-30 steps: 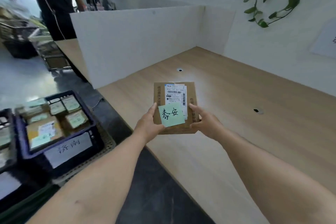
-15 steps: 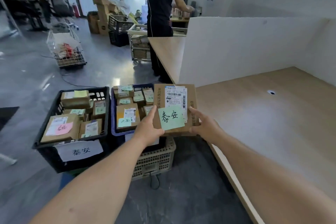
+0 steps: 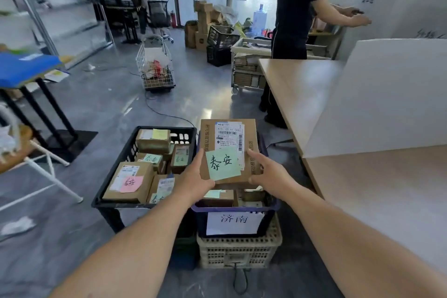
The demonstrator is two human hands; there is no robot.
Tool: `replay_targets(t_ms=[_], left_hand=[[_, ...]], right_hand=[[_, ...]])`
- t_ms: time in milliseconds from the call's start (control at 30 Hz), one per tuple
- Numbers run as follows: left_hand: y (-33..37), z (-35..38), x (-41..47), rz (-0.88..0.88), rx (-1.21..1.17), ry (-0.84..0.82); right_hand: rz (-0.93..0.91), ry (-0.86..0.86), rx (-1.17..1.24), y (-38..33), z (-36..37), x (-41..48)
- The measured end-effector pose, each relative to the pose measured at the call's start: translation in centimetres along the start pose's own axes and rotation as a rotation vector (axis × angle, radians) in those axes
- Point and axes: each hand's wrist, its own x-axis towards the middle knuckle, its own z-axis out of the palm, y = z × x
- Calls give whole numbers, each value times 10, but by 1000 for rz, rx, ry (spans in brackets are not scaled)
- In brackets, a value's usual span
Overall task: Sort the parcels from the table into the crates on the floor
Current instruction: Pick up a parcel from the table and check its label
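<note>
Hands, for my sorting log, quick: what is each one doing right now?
Left hand: holds the parcel by its left edge.
Right hand: holds the same parcel by its right edge.

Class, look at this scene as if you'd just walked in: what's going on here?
A person is sorting parcels. The left hand and right hand grip a cardboard parcel bearing a green note that reads 泰安. It is held in the air over the blue crate labelled 济南 and has not been put down yet. The black crate beside it holds parcels whose notes also read 泰安, so it probably belongs there.
</note>
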Motion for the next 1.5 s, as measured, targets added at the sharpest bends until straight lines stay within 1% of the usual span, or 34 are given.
replay_targets(t_ms=[167, 333, 567, 667, 900, 1000, 1200, 1333, 1500], left_hand=[[-23, -20, 32, -15, -75, 30], [-72, -62, 76, -70, -68, 40], [-149, -125, 134, -130, 24, -35], [-179, -140, 157, -155, 28, -71], [-244, -134, 179, -183, 42, -137], [-263, -125, 177, -202, 72, -132], [-284, -115, 166, -190, 118, -168], [-290, -111, 165, -145, 171, -155], [-296, -109, 167, -112, 261, -124]], right_hand=[[-24, -57, -72, -19, 17, 48], [-4, -109, -86, -43, 68, 107], [108, -140, -77, -66, 158, 170], [137, -167, -75, -72, 186, 194], [194, -248, -105, -53, 241, 218], [200, -279, -138, -42, 258, 221], [246, -323, -212, -26, 283, 218], [194, -333, -266, -26, 285, 217], [163, -401, -439, -28, 293, 222]])
